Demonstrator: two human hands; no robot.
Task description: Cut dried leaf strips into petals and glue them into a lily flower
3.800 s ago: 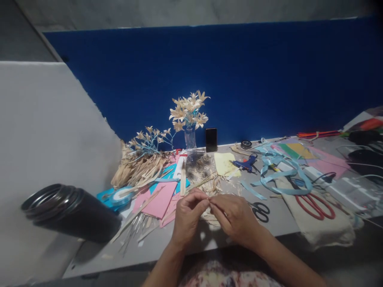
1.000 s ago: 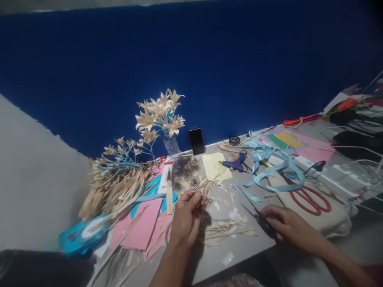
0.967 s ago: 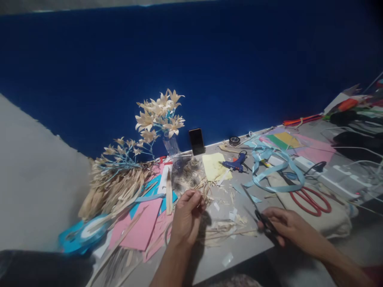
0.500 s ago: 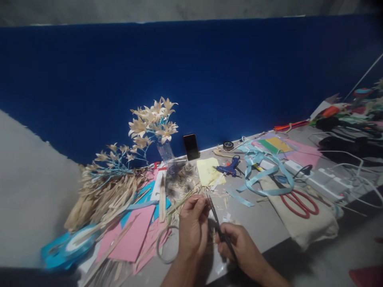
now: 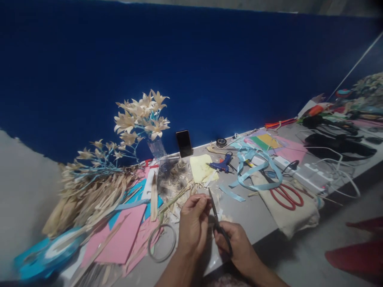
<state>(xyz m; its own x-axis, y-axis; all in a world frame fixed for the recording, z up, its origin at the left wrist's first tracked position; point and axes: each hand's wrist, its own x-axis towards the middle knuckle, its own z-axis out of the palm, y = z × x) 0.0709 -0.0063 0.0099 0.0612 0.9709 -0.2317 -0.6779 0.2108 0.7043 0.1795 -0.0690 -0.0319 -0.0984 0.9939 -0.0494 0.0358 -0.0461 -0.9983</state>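
Note:
My right hand is closed round the dark handles of a pair of scissors, whose blades point up and away from me. Thumb and fingers of my left hand are pinched together just left of the blade tips. A tiny pale bit shows at those fingertips, too small to name. Beneath and beyond both hands, pale shavings and scraps lie on the grey table. Left of my left wrist is a grey ring-shaped roll.
Pale artificial flowers stand in a clear vase. Dried husks, pink sheets and a blue ribbon spool lie left. A phone leans at the wall. Right are a glue gun, blue ribbon, red-handled scissors and a power strip.
The view has turned a little, shifting the table's things left in the picture. The scissors stay in my right hand, their blades now looking closer together beside my left fingertips.

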